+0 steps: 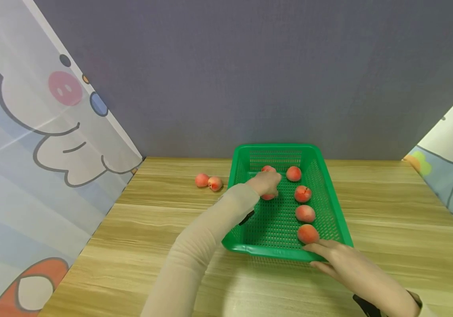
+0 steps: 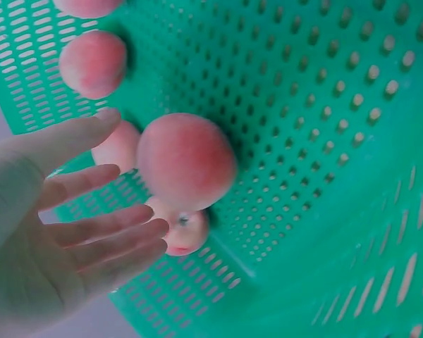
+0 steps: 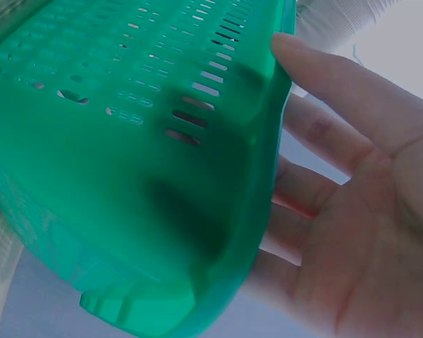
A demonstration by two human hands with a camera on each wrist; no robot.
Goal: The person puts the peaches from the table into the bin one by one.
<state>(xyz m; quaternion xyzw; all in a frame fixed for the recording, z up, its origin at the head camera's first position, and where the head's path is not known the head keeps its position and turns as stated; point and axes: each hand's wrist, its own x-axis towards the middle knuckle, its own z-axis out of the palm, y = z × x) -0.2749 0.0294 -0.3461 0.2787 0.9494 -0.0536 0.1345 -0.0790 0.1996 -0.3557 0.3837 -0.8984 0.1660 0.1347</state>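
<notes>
A green plastic basket (image 1: 252, 250) with slotted walls sits on the wooden table. Several red-pink peaches line its right side, the nearest peach (image 1: 308, 234) close to the front rim. My left hand (image 1: 265, 181) is inside, above the basket's left part, partly covering two more peaches. In the left wrist view its fingers are extended and loosely spread, with a large peach (image 2: 187, 162) just beyond the fingertips. My right hand (image 1: 341, 259) holds the front rim near its right corner, thumb outside and fingers over the inside. The right wrist view shows that rim (image 3: 264, 183) between thumb and fingers.
Two peaches (image 1: 208, 181) lie together on the table, left of the basket. A grey wall panel (image 1: 250, 79) rises behind the table's back edge. Cartoon-printed cloth (image 1: 52, 145) hangs on the left, with more on the right.
</notes>
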